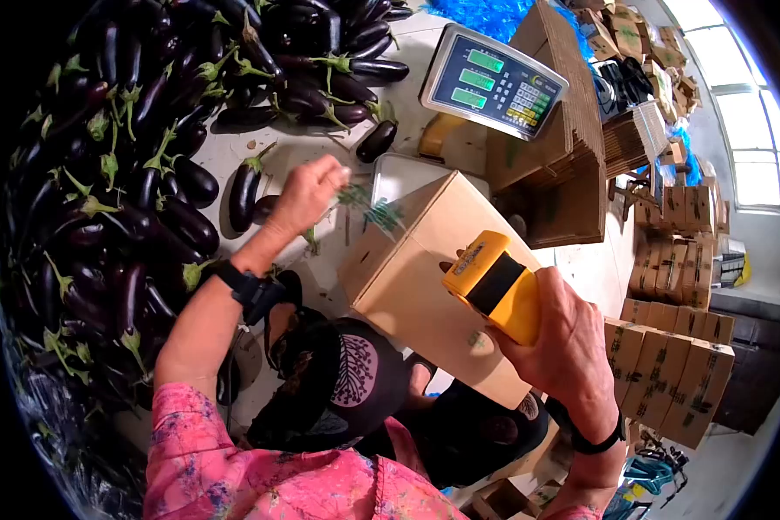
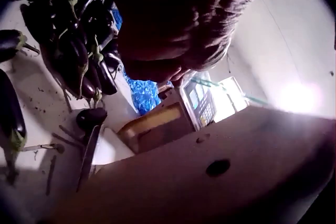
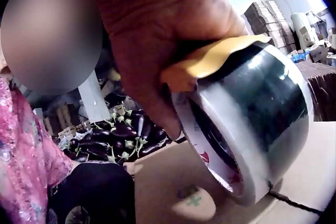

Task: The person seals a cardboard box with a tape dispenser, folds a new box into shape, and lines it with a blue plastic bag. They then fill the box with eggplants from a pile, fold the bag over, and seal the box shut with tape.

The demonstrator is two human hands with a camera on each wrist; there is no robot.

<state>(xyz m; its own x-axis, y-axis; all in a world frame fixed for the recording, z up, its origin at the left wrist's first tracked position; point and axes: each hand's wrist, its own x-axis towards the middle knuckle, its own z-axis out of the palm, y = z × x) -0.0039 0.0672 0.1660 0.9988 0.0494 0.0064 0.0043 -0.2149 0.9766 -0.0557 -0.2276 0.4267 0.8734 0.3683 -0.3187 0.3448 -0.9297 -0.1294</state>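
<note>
My left hand [image 1: 308,192] pinches the end of a strip of clear tape with green print [image 1: 371,208], held over the near-left edge of a cardboard box [image 1: 425,269]. In the left wrist view the tape strip [image 2: 231,90] stretches rightward from the fingertips. A yellow tape dispenser [image 1: 518,303] is gripped by my right hand [image 1: 572,338], close over the box's top. The right wrist view shows its wide tape roll [image 3: 257,119] beside the box top. The box sits tilted in front of the knees, partly over the scale's pan [image 1: 399,178].
Many eggplants [image 1: 139,199] are heaped on the floor at left. A digital scale display [image 1: 494,82] stands beyond the box. Flattened cartons [image 1: 555,165] lean behind it, and packed boxes [image 1: 667,377] are stacked at right. Blue plastic [image 1: 477,13] lies at the back.
</note>
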